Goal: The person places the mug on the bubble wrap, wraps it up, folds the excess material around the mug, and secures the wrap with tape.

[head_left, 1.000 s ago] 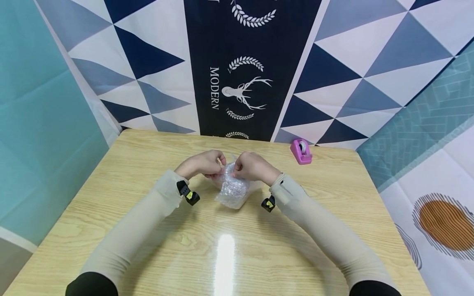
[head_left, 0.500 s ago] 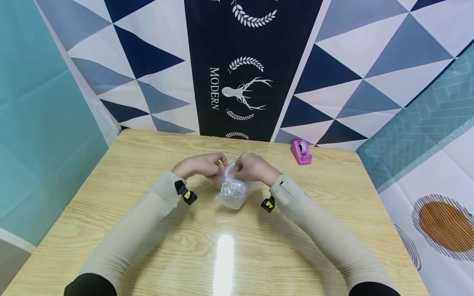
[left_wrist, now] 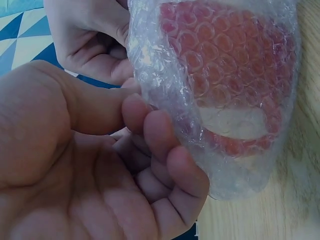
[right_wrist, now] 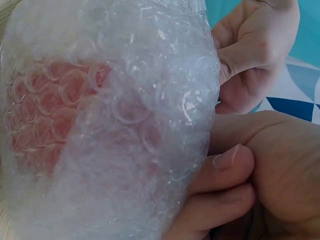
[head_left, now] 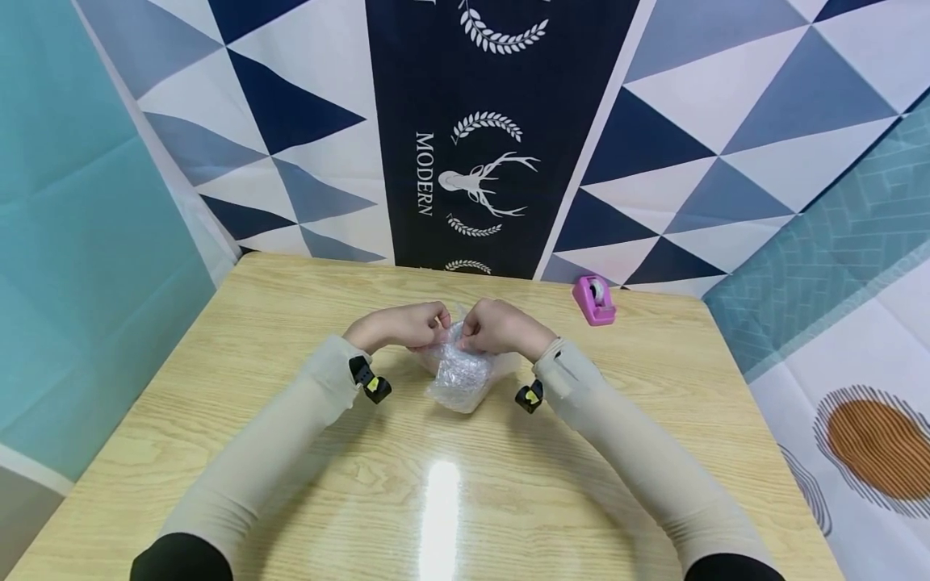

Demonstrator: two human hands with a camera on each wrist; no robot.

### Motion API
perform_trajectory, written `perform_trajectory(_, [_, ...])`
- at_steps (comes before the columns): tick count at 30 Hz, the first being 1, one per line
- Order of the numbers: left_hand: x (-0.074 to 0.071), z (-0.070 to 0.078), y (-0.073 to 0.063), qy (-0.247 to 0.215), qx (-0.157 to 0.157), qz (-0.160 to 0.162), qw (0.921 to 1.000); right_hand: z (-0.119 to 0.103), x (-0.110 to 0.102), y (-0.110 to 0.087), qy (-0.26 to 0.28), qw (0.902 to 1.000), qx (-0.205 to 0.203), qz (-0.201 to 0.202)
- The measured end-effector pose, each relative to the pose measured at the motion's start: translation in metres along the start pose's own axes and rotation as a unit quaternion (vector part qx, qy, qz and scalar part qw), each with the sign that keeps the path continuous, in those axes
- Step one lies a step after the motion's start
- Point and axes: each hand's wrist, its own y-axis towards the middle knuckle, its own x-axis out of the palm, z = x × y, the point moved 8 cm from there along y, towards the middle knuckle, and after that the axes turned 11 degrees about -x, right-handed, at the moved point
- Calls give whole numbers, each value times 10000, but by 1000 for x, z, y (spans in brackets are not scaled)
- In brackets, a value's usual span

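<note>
A bundle of clear bubble wrap (head_left: 461, 375) stands on the table between both hands, loosely folded. A red thing with a pale patch (left_wrist: 235, 120) shows through its layers in the left wrist view; its kind is blurred by the bubbles. My left hand (head_left: 407, 325) pinches the wrap's upper edge between thumb and fingertips, from the left. From the right, my right hand (head_left: 504, 329) pinches the same upper edge a short distance away. In the right wrist view the wrap (right_wrist: 125, 125) hides part of the right fingertips.
A pink tape dispenser (head_left: 595, 300) with a roll of tape stands near the table's back right edge. Patterned cloth (head_left: 291, 105) hangs behind the wooden table (head_left: 349, 492), with more cloth at both sides.
My left hand has shifted slightly right, closer to the right hand. The right hand keeps its hold, and the wrap stays nearly in place.
</note>
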Motion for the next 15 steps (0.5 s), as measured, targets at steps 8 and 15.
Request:
perform_trajectory(8, [0,1,-1,54,-123,41,9999,-2,0,-2,19,10000,2,4])
perform_trajectory(15, [0,2,-1,69,-135,63,9999,0,1,-2,73,9999,70,45])
